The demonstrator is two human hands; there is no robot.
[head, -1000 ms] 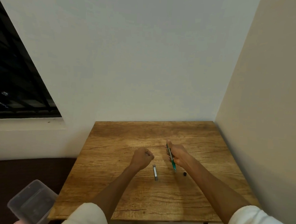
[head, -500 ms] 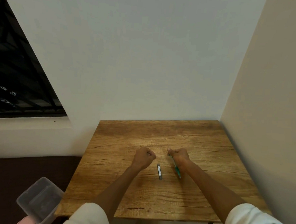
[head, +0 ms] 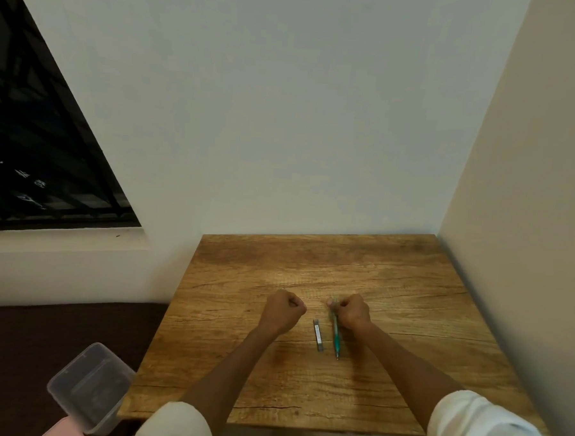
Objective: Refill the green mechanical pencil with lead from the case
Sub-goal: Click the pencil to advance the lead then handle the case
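- At the centre of the desk, the right hand has its fingers curled round the upper end of the slim green mechanical pencil; the thumb appears to sit at the cap end, though this is too small to confirm.
- The pencil runs from the fist toward the person, its tip low over or touching the wood; which of the two cannot be told. This hold likely suits pressing the cap or setting the pencil down.
- The left hand is clenched into a fist, fingers folded in, nothing visible in its grasp.
- The narrow grey lead case lies flat between the two hands, just beside the pencil and roughly parallel to it, within easy reach of either.
- The wooden desk stands in a wall corner.
- A clear plastic box stands off the desk's near left corner.
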